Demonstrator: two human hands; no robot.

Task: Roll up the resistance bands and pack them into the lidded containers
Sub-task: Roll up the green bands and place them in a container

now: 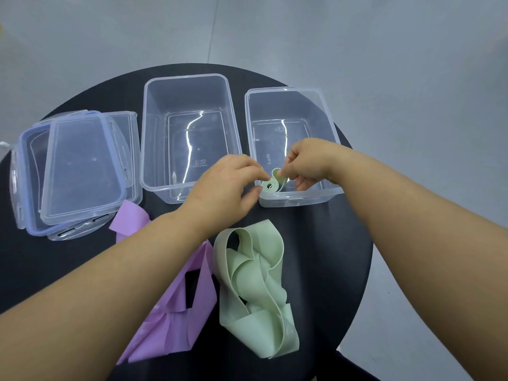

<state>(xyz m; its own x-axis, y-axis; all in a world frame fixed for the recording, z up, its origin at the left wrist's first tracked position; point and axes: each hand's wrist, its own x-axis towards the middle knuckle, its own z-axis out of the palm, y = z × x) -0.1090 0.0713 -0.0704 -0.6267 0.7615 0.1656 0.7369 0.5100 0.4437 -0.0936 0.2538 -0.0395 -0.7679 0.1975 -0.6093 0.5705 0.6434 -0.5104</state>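
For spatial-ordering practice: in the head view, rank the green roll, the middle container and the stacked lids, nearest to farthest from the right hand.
1. Green roll, pinched in the right hand.
2. Middle container, just to its left.
3. Stacked lids, far left.

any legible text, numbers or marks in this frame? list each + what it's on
"NO.A-3": best reading, embossed and sideways, on the base of the right container.
Two small square symbols above a line of tiny print, on the base of the middle container: too small to read.
Small triangular mark at the far end of the right container's base: unreadable.
Lids, green band, purple band: no print visible.
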